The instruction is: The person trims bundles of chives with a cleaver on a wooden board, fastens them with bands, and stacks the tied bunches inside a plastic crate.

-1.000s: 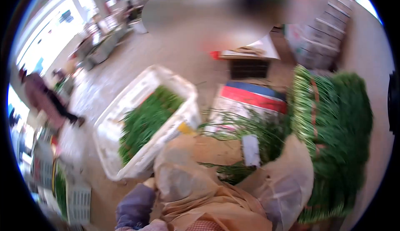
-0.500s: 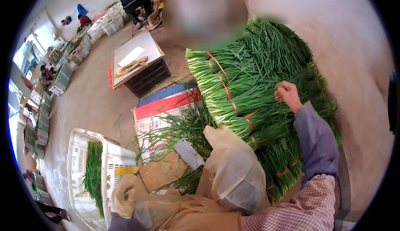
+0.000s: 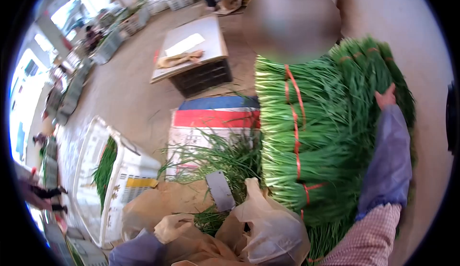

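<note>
A big stack of Chinese chive bundles [image 3: 316, 132], pale stems to the left and bound with red ties, lies in front of me. My right hand [image 3: 386, 96], bare below a purple sleeve, is at the stack's far right, thumb and fingers apart against the leaf ends. Some fingertips are hidden among the leaves. Low in the view, my left hand [image 3: 175, 226] seems covered in tan glove or plastic beyond another purple sleeve; its fingers cannot be made out. Translucent tan plastic [image 3: 268, 223] covers my lap. Close by lies a grey flat rectangular object [image 3: 220, 190], perhaps a phone.
Loose chives [image 3: 225, 153] lie on a printed sack [image 3: 184, 117]. On the left, a white plastic crate [image 3: 139, 158] holds more chives. A board-topped black crate [image 3: 201, 76] carries paper and a tan glove. Other people and crates line the background.
My right hand has gone from a loosely closed pose over the middle of the stack to its far right edge, and has opened. The view has swung left; my left hand sits nearer my lap.
</note>
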Motion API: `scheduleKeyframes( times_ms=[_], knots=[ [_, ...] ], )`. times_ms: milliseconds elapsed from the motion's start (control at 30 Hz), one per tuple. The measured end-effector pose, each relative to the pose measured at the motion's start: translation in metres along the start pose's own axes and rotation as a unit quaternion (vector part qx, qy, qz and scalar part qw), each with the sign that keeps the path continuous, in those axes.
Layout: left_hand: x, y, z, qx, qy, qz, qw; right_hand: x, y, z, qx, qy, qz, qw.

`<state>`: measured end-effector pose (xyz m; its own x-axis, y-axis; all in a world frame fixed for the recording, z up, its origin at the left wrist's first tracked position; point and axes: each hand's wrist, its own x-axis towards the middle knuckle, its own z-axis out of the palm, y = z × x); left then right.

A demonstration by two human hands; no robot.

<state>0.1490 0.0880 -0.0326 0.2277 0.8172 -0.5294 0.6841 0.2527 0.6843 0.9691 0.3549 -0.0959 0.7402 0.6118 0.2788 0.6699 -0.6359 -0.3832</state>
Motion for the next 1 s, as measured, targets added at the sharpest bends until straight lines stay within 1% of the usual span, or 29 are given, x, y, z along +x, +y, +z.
scheduleKeyframes(
  times_ms=[33,67,100,167,200,233,300,400,467,500,533,567,600,633,667,700,733,767,800,833,867,900,933,1000],
  knots=[
    [0.006,0.004,0.003,-0.002,-0.004,0.017,1.0,0.012,0.01,0.013,-0.002,0.002,-0.056,0.998],
    [0.01,0.009,0.005,-0.003,-0.011,0.036,0.999,0.018,0.003,0.011,-0.045,-0.021,-0.04,0.998],
    [0.015,0.012,0.008,-0.002,-0.021,0.059,0.998,0.02,-0.001,0.005,-0.052,-0.027,-0.048,0.997],
    [0.026,0.008,0.013,-0.025,-0.032,0.067,0.997,0.021,-0.013,-0.014,0.017,0.019,-0.126,0.992],
    [0.028,0.013,0.015,-0.039,-0.039,0.077,0.995,0.021,-0.027,-0.038,0.05,0.046,-0.166,0.984],
    [0.03,0.02,0.012,-0.028,-0.042,0.093,0.994,0.021,-0.043,-0.064,0.05,0.022,-0.171,0.984],
    [0.032,0.03,0.007,-0.082,-0.043,0.106,0.99,-0.02,-0.101,-0.127,0.05,-0.025,-0.178,0.982],
    [0.037,0.065,-0.004,-0.142,-0.054,0.137,0.979,-0.049,-0.122,-0.161,0.171,0.035,-0.274,0.946],
    [0.038,0.085,-0.009,-0.2,-0.04,0.186,0.961,-0.109,-0.167,-0.221,0.299,-0.045,-0.256,0.918],
    [0.046,0.086,-0.009,-0.238,-0.029,0.225,0.944,-0.146,-0.191,-0.251,0.358,-0.089,-0.245,0.897],
    [0.056,0.085,-0.005,-0.279,-0.022,0.253,0.926,-0.175,-0.205,-0.275,0.434,-0.157,-0.241,0.854],
    [0.06,0.091,-0.01,-0.308,-0.054,0.24,0.919,-0.203,-0.217,-0.295,0.503,-0.223,-0.231,0.803],
    [0.066,0.092,-0.005,-0.385,-0.071,0.203,0.897,-0.238,-0.23,-0.316,0.52,-0.263,-0.227,0.78],
    [0.072,0.089,-0.004,-0.416,-0.114,0.211,0.877,-0.275,-0.244,-0.332,0.535,-0.306,-0.221,0.756],
    [0.072,0.089,-0.003,-0.445,-0.142,0.19,0.863,-0.307,-0.256,-0.344,0.548,-0.35,-0.214,0.728],
    [0.072,0.09,-0.002,-0.474,-0.168,0.168,0.848,-0.336,-0.262,-0.349,0.555,-0.356,-0.222,0.718],
    [0.07,0.09,0.001,-0.496,-0.14,0.169,0.84,-0.362,-0.267,-0.349,0.563,-0.363,-0.232,0.705],
    [0.064,0.084,-0.005,-0.535,-0.154,0.231,0.798,-0.387,-0.274,-0.348,0.558,-0.378,-0.229,0.703],
    [0.055,0.075,-0.015,-0.571,-0.162,0.291,0.75,-0.409,-0.278,-0.342,0.554,-0.399,-0.264,0.682],
    [0.027,0.072,-0.025,-0.618,-0.132,0.326,0.703,-0.429,-0.284,-0.33,0.526,-0.407,-0.294,0.687],
    [0.001,0.07,-0.037,-0.657,-0.099,0.363,0.654,-0.453,-0.288,-0.317,0.522,-0.443,-0.322,0.654],
    [-0.008,0.06,-0.046,-0.686,-0.039,0.402,0.606,-0.474,-0.292,-0.299,0.455,-0.446,-0.361,0.681],
    [-0.034,0.05,-0.056,-0.7,0.051,0.376,0.605,-0.499,-0.297,-0.28,0.393,-0.444,-0.403,0.697],
    [-0.068,0.023,-0.079,-0.773,-0.014,0.345,0.533,-0.547,-0.315,-0.252,0.334,-0.502,-0.429,0.672]
  ],
)
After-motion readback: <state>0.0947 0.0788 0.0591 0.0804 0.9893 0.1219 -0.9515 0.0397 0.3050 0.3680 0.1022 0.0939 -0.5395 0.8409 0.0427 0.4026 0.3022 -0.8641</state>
